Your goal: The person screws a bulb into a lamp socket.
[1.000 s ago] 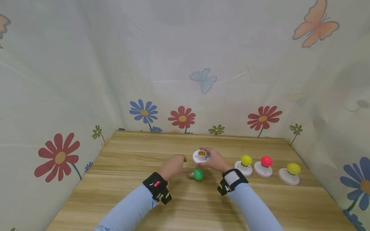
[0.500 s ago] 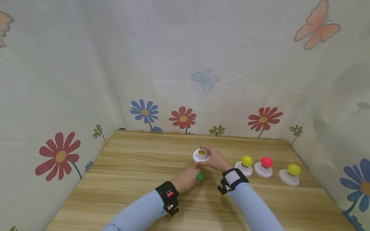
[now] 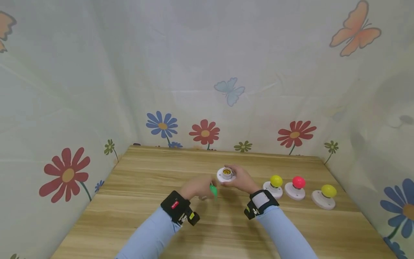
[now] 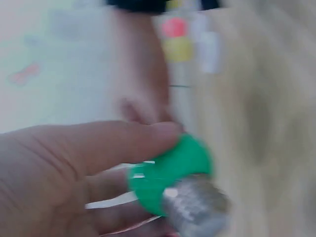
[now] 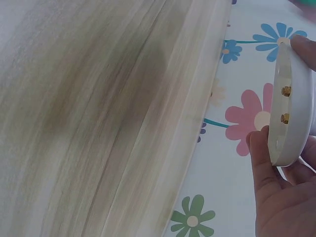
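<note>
A green light bulb (image 4: 170, 170) is pinched in my left hand (image 3: 198, 187), between thumb and fingers. In the left wrist view its metal screw base (image 4: 197, 206) points away from the palm, blurred. My right hand (image 3: 240, 178) grips a round white lamp holder (image 3: 224, 175) by its edge, with the brass-coloured socket facing up. From the right wrist view, the lamp holder's hollow underside (image 5: 282, 106) shows two brass screws. Bulb and lamp holder are apart, the bulb just left of and nearer than the holder.
To the right on the wooden table (image 3: 155, 172) stand three white lamp holders with bulbs in them: a yellow bulb (image 3: 276, 181), a red bulb (image 3: 298, 182) and another yellow bulb (image 3: 328, 190). A flowered curtain (image 3: 181, 90) hangs behind the table.
My left hand reached right to the green bulb lying on the table, took hold of it, lifted it and drew back left. The right hand keeps the lamp holder nearly still.
</note>
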A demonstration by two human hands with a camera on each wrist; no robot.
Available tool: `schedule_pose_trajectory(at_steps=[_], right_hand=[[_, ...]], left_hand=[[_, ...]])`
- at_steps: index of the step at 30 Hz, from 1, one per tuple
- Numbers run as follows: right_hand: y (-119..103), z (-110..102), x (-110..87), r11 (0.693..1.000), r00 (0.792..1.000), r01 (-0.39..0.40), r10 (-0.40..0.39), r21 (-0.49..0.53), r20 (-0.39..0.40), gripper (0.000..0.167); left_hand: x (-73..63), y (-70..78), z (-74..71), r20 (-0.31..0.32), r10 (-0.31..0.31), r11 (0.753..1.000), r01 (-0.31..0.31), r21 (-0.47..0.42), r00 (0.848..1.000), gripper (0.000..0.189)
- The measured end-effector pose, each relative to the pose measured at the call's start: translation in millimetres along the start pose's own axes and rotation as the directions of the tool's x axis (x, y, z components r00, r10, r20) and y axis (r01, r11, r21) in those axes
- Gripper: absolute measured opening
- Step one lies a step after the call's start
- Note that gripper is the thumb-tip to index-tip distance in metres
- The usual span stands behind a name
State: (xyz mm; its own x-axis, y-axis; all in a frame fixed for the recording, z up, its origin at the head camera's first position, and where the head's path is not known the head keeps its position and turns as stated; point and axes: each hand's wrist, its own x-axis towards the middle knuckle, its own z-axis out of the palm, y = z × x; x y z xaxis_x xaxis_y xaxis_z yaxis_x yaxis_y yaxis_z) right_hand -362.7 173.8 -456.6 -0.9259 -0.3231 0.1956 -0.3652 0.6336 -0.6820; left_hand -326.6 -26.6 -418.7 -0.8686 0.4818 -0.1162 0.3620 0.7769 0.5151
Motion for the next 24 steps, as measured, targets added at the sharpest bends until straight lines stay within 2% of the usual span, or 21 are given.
schedule_pose_trajectory(at_steps=[2,3,5,7,9,10,12,15,19,24], right_hand=[[0,0,-0.1,1.000,1.000,0.002,-0.002,0.006,-0.002,0.072],[1,0,-0.1,1.000,1.000,0.012,-0.012,0.007,-0.003,0.072],[2,1,-0.3,0.999,0.999,0.035,-0.035,0.012,-0.004,0.072],[3,2,-0.4,0.998,0.998,0.058,-0.058,0.022,-0.006,0.070],[3,4,-0.5,0.996,0.997,0.082,-0.082,0.031,-0.008,0.066],[3,4,-0.6,0.995,0.995,0.095,-0.095,0.035,-0.010,0.064],[2,6,-0.9,0.992,0.993,0.119,-0.119,0.051,-0.011,0.060],[2,8,-1.7,0.990,0.992,0.128,-0.127,0.064,-0.009,0.058],[2,11,-2.9,0.993,0.995,0.096,-0.095,0.071,-0.008,0.062],[3,12,-3.2,0.992,0.995,0.096,-0.096,0.082,-0.004,0.066]], left_hand=[[-1.7,5.2,-13.9,-0.128,0.001,0.992,-0.017,-0.124,0.992,0.043],[-1.3,7.0,-17.8,-0.217,0.008,0.982,-0.049,-0.183,0.976,0.045],[1.7,9.5,-20.4,-0.379,0.025,0.945,-0.145,-0.293,0.925,0.047],[8.3,9.5,-16.1,-0.499,0.057,0.897,-0.263,-0.354,0.865,0.048],[14.8,9.2,-9.1,-0.552,0.104,0.870,-0.345,-0.353,0.828,0.047],[18.3,8.4,-4.7,-0.556,0.127,0.865,-0.366,-0.342,0.821,0.046],[24.7,6.9,3.7,-0.538,0.175,0.874,-0.382,-0.300,0.824,0.045],[30.6,5.7,13.4,-0.486,0.221,0.903,-0.366,-0.227,0.846,0.043],[33.5,4.5,20.1,-0.449,0.231,0.924,-0.339,-0.176,0.863,0.041],[34.8,2.8,20.2,-0.416,0.231,0.927,-0.329,-0.180,0.879,0.042]])
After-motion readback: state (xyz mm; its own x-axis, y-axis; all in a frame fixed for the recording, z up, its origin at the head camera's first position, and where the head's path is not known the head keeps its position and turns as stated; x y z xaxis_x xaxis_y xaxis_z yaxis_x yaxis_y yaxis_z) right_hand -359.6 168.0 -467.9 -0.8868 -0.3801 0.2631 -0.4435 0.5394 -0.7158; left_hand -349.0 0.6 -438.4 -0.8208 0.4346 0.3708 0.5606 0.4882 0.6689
